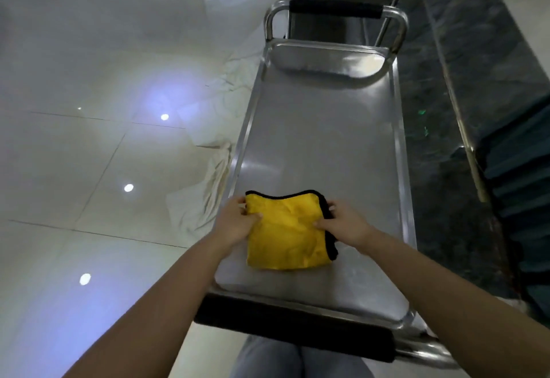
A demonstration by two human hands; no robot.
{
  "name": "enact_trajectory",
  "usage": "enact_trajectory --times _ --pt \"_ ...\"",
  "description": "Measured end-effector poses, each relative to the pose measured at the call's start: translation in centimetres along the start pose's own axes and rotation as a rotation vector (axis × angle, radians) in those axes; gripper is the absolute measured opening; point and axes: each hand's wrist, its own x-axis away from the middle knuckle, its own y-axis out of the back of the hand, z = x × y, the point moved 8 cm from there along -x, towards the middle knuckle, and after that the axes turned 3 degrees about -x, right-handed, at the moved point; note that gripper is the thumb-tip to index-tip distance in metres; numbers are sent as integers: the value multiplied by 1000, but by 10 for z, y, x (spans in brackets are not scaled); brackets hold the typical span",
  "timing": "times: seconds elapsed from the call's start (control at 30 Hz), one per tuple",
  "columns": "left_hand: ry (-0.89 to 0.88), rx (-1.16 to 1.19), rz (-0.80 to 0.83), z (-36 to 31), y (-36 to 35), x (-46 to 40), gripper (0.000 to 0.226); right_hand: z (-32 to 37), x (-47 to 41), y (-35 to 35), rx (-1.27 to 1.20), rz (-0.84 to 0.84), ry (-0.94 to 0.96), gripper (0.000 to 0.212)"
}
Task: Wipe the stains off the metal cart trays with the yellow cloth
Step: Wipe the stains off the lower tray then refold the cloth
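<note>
Fingers (320, 223) of both hands pinch yellow cloth (287, 230) edges, cloth between them.

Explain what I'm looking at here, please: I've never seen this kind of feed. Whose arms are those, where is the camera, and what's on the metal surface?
There is no machine: one camera, worn on a person's head, looks forward and down. The two bare arms are that person's. The left hand and right hand each pinch a side of a folded yellow cloth with black edging. The cloth lies on the near end of a long shiny metal cart tray. A black padded handle bar crosses nearest the person. Beside the cart, a crumpled white sheet lies on the pale tiled floor.
</note>
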Motion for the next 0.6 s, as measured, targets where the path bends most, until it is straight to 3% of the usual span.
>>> enact_trajectory --times 0.1,0.13,0.3,0.43,0.6 --pt "-127 44 7 -43 24 27 62 30 32 4 -94 28 154 86" --pt "-175 42 33 -56 29 36 61 39 46 5 -121 29 198 90" --pt "-321 61 176 -104 35 63 68 60 114 11 -268 -140 308 49" --pt "-313 1 330 -114 22 59 71 40 164 -9 -429 -356 322 51" --pt "-349 -263 548 -100 -4 60 59 -12 206 -82 -578 -612 269 53"
